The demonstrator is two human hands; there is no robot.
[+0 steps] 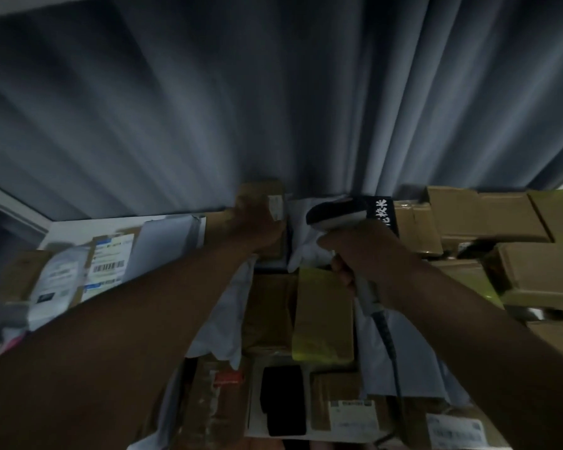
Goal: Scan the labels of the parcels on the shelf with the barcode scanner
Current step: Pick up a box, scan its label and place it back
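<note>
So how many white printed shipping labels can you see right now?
4, perhaps more hidden: white shipping label on the held brown parcel, barcode label far left, bottom-centre label, bottom-right label.

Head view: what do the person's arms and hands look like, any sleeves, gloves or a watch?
Both forearms are bare right to the frame edge: no sleeves show. The left hand and right hand wear no gloves. No watch, band or ring can be made out on either, though the picture is dim and blurred, so small items could be missed.

A dim, bluish head-camera view with heavy motion blur smearing the curtain (273, 92) into streaks. Wide-angle distortion bends the edges (label text is mostly unreadable).
</note>
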